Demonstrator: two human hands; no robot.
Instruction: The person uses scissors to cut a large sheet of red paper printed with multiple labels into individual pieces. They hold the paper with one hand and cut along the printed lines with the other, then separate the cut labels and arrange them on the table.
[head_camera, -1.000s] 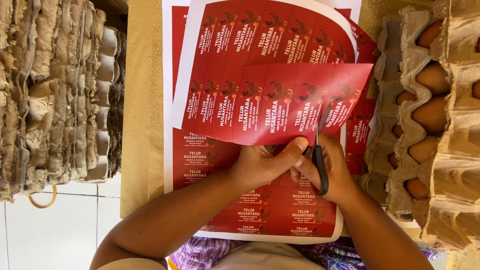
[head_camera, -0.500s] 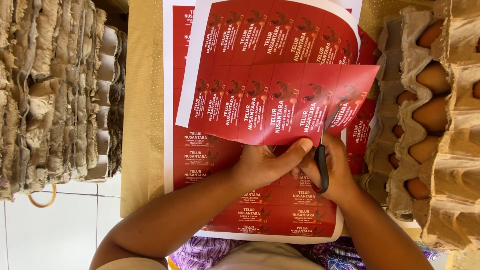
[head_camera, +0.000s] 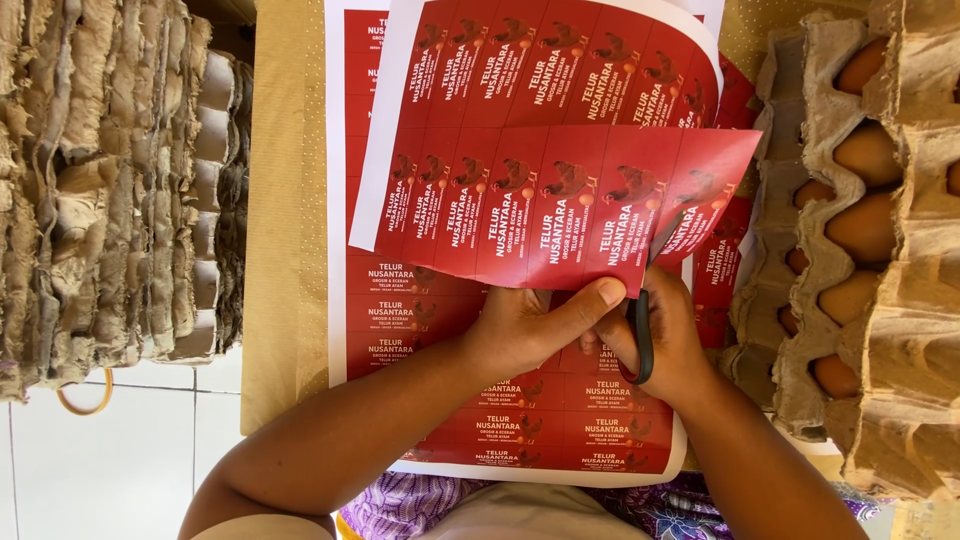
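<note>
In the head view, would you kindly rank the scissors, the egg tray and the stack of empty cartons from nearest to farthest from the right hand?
1. Scissors: held in the right hand.
2. Egg tray: just right of it.
3. Stack of empty cartons: far left.

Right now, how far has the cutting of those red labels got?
Little looks done: no loose cut labels show. In hand: the left hand holds up a red printed label sheet while the right hand works black-handled scissors into its edge. Left: more uncut red sheets lie flat beneath.

label sheet (head_camera: 540, 190) over printed stack (head_camera: 390, 300) | empty trays (head_camera: 100, 190) left | egg trays (head_camera: 870, 250) right
</note>
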